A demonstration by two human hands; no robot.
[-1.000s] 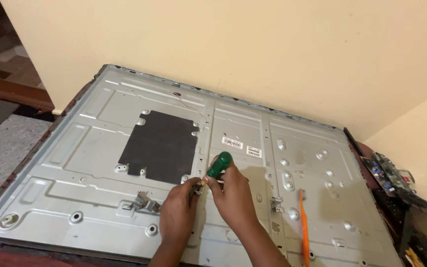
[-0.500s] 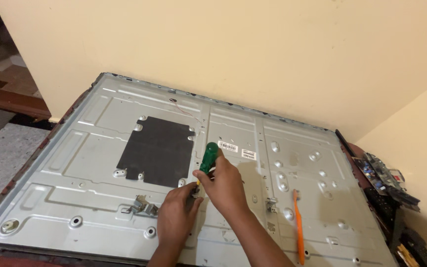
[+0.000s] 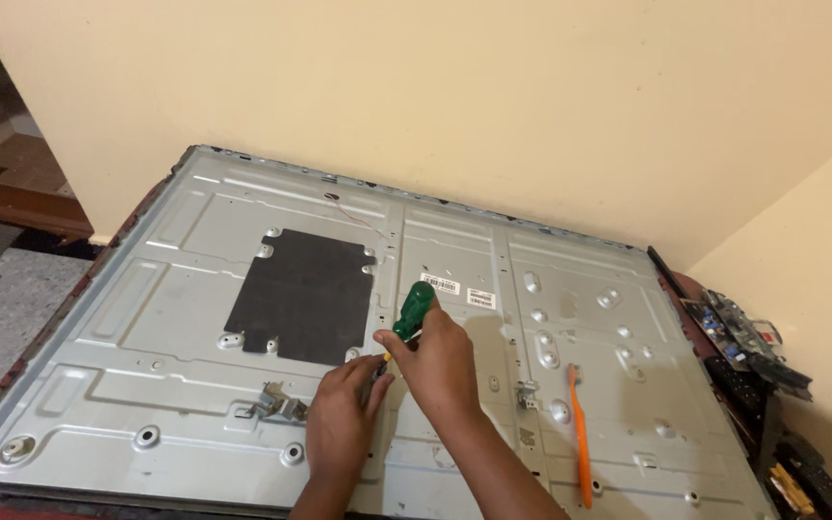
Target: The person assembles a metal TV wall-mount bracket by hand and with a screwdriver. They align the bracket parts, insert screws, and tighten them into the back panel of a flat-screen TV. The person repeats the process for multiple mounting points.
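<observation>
1. Right hand (image 3: 440,361) closed around green-handled screwdriver (image 3: 413,310), handle tilted up and away, tip hidden behind fingers.
2. Left hand (image 3: 341,424) just beside it, fingers pinched together at screwdriver's tip; what they grip too small to tell.
3. Both resting over middle of grey metal back panel (image 3: 146,289), lying flat.
4. Black rectangular sheet (image 3: 300,294) left of hands.
5. Orange toothbrush (image 3: 580,424) lying right of hands.
6. Small metal bracket (image 3: 276,406) near left hand.

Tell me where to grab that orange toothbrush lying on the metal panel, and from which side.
Take the orange toothbrush by its long handle near the middle, from above. It lies flat on the metal panel, bristle end away from you, with bare metal either side, right of the right hand.
</observation>
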